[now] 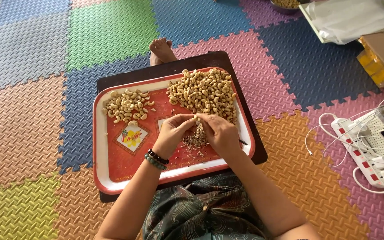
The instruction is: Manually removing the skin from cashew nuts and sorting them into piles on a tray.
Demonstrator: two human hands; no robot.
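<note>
Setting: on a red rectangular plastic tray with a white rim (98, 146), set on a dark board over coloured foam mats, cashews were sorted.
Left hand (170, 132): closed by the fingertips on one pale cashew kernel (195, 118).
Right hand (218, 131): pinched on the same kernel, above a small heap of brown skin flakes (195, 138).
Piles: larger heap of kernels (204, 92) at right, smaller heap (127, 106) at left.
Technique: the skin was judged best rubbed off lightly, over the flakes, the kernel being kept unbroken.

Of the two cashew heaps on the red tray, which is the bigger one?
The right-hand cashew heap, at the tray's far right corner above the hands, is clearly bigger and denser. The left heap is smaller and more scattered.
</note>
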